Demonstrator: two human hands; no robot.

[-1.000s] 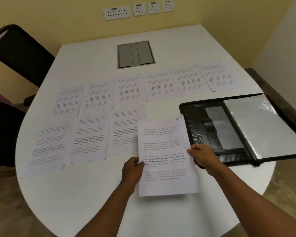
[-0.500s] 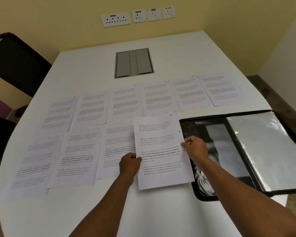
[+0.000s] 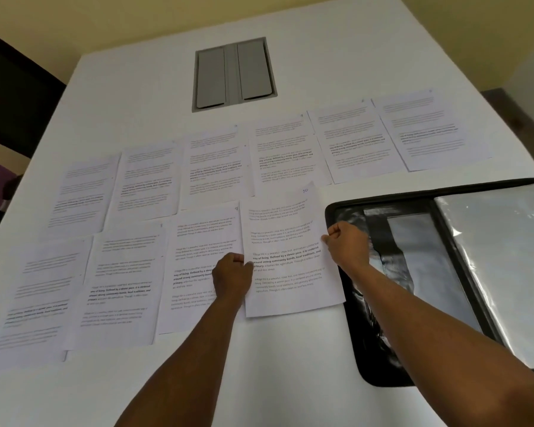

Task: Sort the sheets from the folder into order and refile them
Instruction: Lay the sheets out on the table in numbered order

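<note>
Sheet 10 has moved from the desk's near edge up beside sheet 9. The left hand and right hand pinch its side edges. The layout looks nearly finished; the folder lies open at the right edge.

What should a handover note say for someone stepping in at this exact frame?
Left hand and right hand each pinch a side edge of the sheet marked 10, at the right end of the near row, beside sheet 9.
Done: six sheets in the far row, three laid in the near row.
The open folder lies to the right on the table.
Left: release sheet 10, gather all in order, refile.
</note>
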